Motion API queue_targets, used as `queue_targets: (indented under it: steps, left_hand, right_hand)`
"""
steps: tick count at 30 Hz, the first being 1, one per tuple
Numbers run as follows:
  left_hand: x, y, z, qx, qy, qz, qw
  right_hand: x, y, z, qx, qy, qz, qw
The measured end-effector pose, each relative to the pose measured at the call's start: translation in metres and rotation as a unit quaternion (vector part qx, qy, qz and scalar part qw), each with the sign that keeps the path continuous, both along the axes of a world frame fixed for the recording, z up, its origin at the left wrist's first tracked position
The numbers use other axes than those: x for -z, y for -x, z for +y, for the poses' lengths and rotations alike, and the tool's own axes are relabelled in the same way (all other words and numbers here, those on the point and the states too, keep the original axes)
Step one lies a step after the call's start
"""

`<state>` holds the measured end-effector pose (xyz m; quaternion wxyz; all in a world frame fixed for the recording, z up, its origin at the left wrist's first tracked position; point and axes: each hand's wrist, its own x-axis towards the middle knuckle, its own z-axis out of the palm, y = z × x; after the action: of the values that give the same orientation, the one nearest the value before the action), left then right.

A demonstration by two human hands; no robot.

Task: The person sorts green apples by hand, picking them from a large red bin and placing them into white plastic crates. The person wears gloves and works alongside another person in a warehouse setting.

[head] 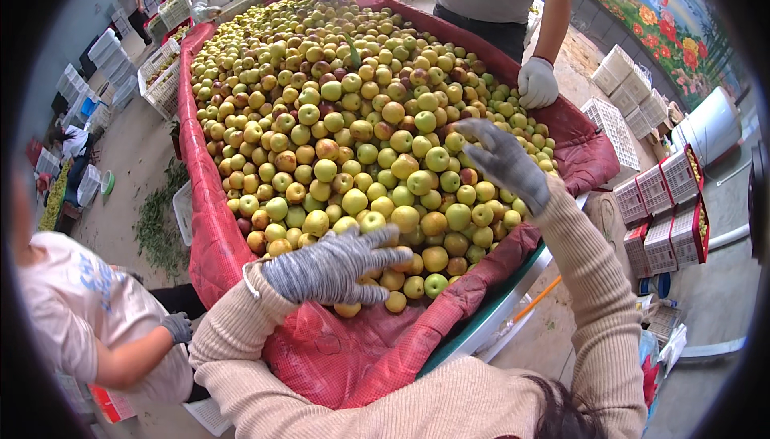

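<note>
A deep heap of round yellow-green jujubes (361, 150), many blushed brown-red, lies before me on a table lined with red quilted cloth (328, 343). My left hand (337, 267), in a striped grey knit glove, is spread over the near edge of the heap. Its fingers are apart, slightly blurred, with no fruit seen in them. Over the right side of the fruit is my right hand (502, 159), in a grey glove. Its thumb and fingers are apart; the palm side is partly hidden. A green leaf (352, 53) lies on the heap farther back.
A person's white-gloved hand (538, 83) rests at the right rim. Other people stand at the far end, and a person in a pale T-shirt (102, 313) is at my left. Fruit-filled crates (668, 183) are stacked right; a white bucket (707, 123) stands behind them. Cut leaves (162, 216) litter the left floor.
</note>
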<state>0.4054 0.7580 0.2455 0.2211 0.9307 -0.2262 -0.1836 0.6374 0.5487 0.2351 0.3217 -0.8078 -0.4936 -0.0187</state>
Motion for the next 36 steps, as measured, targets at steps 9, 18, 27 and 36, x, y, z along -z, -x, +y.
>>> queue_targets:
  steps: [9,18,27,36]
  left_hand:
    - [-0.030,0.043,0.068,-0.429,0.358,-0.291,0.777]
    - [0.019,0.066,0.122,-0.470,0.648,-0.393,0.453]
    - [0.025,0.062,0.138,-0.433,0.730,-0.379,0.369]
    - [-0.001,0.052,0.091,-0.392,0.677,-0.032,0.622]
  right_hand:
    - [0.010,-0.047,0.135,0.037,0.375,-0.180,0.909]
    - [0.021,-0.055,0.128,0.137,0.487,-0.053,0.861]
    - [0.012,-0.036,0.083,0.131,0.139,0.035,0.981]
    - [-0.008,0.123,0.151,-0.284,-0.084,0.274,0.915]
